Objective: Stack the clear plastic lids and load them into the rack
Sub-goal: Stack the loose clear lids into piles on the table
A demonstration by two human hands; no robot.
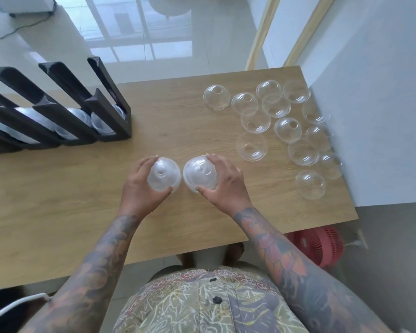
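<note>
Clear lids fill both your hands: your left hand (139, 186) curls round one stack (163, 174), thumb at its near rim and fingers over the far side, while your right hand (222, 182) grasps a second stack (198, 173) the same way. Both stacks sit just beside each other over the table (82, 188). Loose lids (281, 123) lie scattered on the table's right part, domes up. At far left stands the black rack (82, 111), its slots already holding lids.
</note>
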